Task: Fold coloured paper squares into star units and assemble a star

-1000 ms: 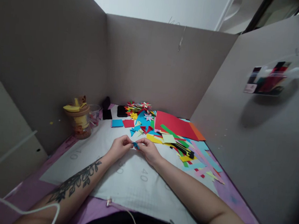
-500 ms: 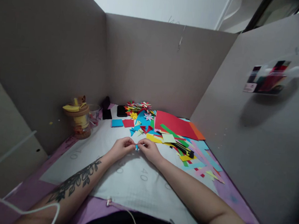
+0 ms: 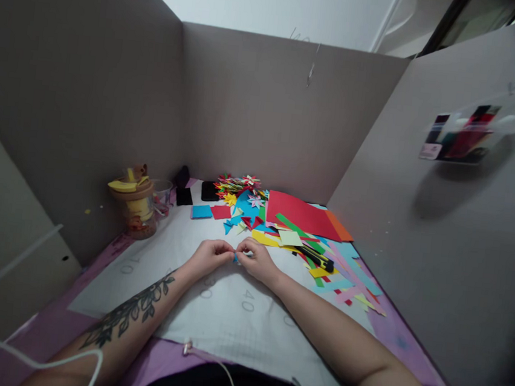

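Note:
Between my fingertips is a small folded piece of blue paper (image 3: 235,258), mostly covered by the fingers. My left hand (image 3: 212,255) pinches it from the left, and my right hand (image 3: 256,258) pinches it from the right. Both hands hover low over the white sheet (image 3: 221,329) printed with numbers. Just beyond them lie folded pieces: a blue one (image 3: 227,227), red ones (image 3: 251,222) and pale green ones (image 3: 241,228). Blue paper squares (image 3: 201,212) and a red square (image 3: 220,212) sit behind the left hand.
Finished paper stars (image 3: 240,185) are heaped at the back. Red sheets (image 3: 301,214), coloured strips (image 3: 344,280) and a yellow-black cutter knife (image 3: 317,258) lie to the right. A lidded cup (image 3: 137,209) stands left. Grey panels (image 3: 287,117) enclose the table; a cable (image 3: 218,360) crosses the front edge.
Both hands stay pinched on the blue paper, with slight finger shifts; the right fingertips now cover a little more of it. Everything else lies as before.

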Available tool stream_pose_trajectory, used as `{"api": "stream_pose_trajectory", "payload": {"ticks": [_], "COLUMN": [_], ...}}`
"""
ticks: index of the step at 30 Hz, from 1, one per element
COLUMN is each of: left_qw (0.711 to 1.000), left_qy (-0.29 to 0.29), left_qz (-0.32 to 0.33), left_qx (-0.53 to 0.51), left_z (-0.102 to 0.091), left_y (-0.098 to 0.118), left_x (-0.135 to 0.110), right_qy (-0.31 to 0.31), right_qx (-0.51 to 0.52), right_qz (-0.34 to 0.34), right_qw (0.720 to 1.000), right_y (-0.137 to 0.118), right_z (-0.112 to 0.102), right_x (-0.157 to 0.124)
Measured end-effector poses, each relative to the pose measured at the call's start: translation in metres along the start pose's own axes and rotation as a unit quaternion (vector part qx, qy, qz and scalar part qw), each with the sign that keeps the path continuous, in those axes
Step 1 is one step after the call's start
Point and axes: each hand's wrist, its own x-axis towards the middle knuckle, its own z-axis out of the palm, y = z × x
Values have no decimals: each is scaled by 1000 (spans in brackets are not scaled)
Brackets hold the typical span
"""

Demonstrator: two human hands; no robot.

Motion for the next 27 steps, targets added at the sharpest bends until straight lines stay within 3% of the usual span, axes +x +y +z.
{"api": "stream_pose_trajectory", "payload": {"ticks": [4,12,21,27], "left_qw": [1000,999,1000,998], "left_qy": [-5,48,26,67], "left_qz": [9,2,8,1], "left_qx": [15,22,-14,-9], "left_z": [0,0,2,3], "left_y": [-1,7,2,6], "left_x": [0,1,1,2], "right_qy": [36,51,66,71], "right_qx": [7,9,9,-4], "right_qz": [17,-16,-4,-8], "right_qw": [999,999,998,997], "right_y": [1,-8,-5,-5], "right_z": [2,1,4,4], "right_x": [0,-1,-1,0]}}
